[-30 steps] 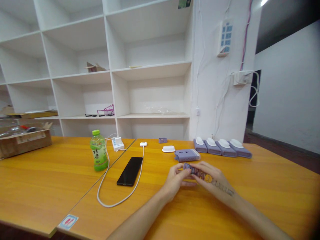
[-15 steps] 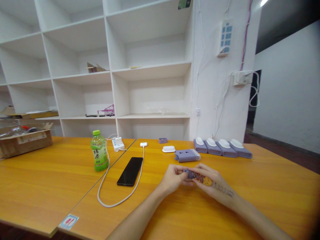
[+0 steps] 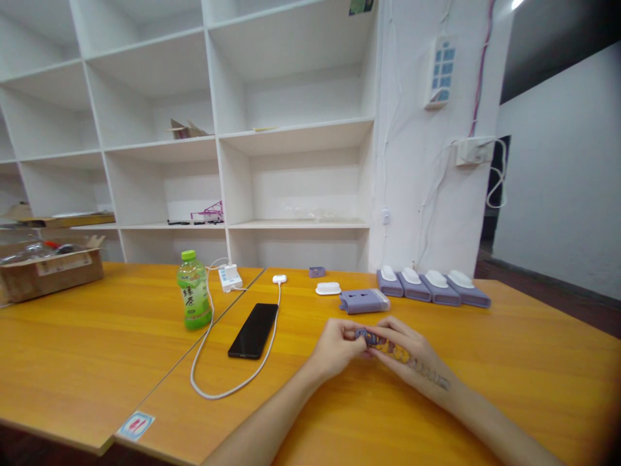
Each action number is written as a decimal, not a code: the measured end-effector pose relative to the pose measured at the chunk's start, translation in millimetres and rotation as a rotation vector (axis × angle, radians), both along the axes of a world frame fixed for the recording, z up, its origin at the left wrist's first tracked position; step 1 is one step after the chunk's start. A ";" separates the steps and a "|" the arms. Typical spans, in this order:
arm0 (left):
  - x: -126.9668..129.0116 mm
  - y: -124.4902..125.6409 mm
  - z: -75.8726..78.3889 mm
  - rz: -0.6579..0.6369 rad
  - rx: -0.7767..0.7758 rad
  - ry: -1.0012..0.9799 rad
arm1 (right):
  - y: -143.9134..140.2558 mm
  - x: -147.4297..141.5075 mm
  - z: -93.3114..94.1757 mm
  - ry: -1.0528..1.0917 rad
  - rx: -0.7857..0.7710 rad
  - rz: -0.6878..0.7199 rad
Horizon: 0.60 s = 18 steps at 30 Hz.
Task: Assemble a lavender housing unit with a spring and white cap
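Observation:
Above the table, a narrow, see-through strip with a row of rounded segments (image 3: 398, 352) is between my two hands. Its far end looks purple, while the middle shows orange and the near end looks clear and greyish. My left hand (image 3: 336, 348) pinches the purple end between thumb and fingers. Closed along the strip is my right hand (image 3: 412, 355), with the clear end lying over the back of the hand toward the wrist. The strip's exact kind I cannot make out. Just beyond my fingers lies a purple perforated case (image 3: 361, 301) with a clear end.
Behind the case are a white oval piece (image 3: 328, 288) and a small purple part (image 3: 317, 272). Several purple cases with white tops (image 3: 435, 286) stand at the back right. Leftward are a black phone (image 3: 253, 331), a white cable (image 3: 216, 396), a green bottle (image 3: 195, 291) and a cardboard box (image 3: 53, 275).
The strip has tilted slightly between my fingers, and more orange shows along its middle. Both hands stay nearly in place; the whole view has shifted a little.

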<state>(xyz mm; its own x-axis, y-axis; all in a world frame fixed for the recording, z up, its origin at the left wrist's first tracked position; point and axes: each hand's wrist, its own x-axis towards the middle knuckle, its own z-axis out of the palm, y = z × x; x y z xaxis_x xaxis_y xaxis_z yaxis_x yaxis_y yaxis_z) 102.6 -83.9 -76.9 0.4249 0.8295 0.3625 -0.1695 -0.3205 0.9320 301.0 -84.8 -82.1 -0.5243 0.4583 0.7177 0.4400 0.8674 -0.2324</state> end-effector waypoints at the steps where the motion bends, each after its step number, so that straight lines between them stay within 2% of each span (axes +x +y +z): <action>1: 0.8 0.2 -0.8 0.019 0.004 -0.006 | 0.7 -0.5 -1.0 -0.002 0.031 -0.011; 9: 5.7 -5.2 4.4 0.108 0.009 -0.015 | -1.1 -0.9 -3.4 -0.012 0.293 -0.099; 18: 10.2 -7.5 6.8 0.235 0.066 -0.024 | -7.7 -5.3 2.7 -0.005 0.406 -0.126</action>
<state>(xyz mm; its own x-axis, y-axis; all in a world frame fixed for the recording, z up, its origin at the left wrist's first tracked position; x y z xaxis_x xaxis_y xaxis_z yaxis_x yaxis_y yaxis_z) 112.8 -91.3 -70.1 0.2142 0.8786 0.4268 -0.1047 -0.4138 0.9043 295.7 -92.4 -79.4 -0.4866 0.1999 0.8504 0.5484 0.8277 0.1193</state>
